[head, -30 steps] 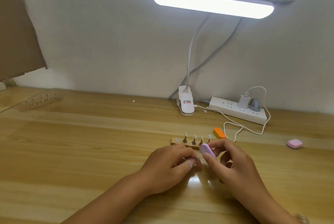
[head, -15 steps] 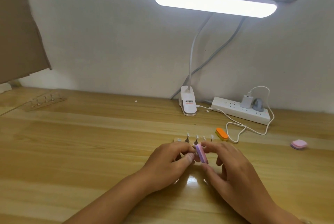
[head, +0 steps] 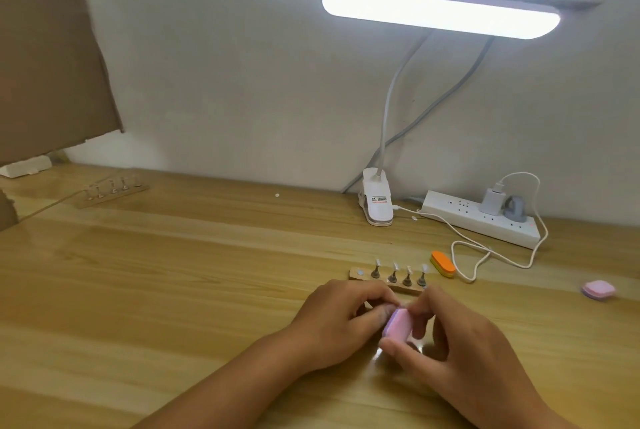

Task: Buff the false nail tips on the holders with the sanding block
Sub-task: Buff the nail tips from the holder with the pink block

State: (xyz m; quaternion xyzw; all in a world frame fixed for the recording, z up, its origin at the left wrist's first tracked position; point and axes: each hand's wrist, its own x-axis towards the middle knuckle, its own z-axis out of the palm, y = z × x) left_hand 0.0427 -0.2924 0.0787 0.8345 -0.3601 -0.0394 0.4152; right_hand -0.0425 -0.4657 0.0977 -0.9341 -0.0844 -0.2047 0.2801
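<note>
A small pink sanding block (head: 399,324) sits between my two hands low on the wooden desk. My right hand (head: 450,345) pinches it between thumb and fingers. My left hand (head: 341,318) has its fingers curled around something small pressed against the block; what it holds is hidden. Just behind my hands lies a wooden strip (head: 358,273) with several metal holders carrying pale nail tips (head: 393,271). One spot at the strip's left end has no holder.
An orange sanding block (head: 443,264) lies right of the strip, a pink one (head: 598,289) far right. A clip lamp base (head: 377,202), power strip (head: 481,219) and white cable (head: 464,255) line the wall. A second strip of holders (head: 112,191) lies far left.
The sanding block has turned in my right hand, from edge-on to showing its broad pink face. Both hands stay close together in front of the holder strip.
</note>
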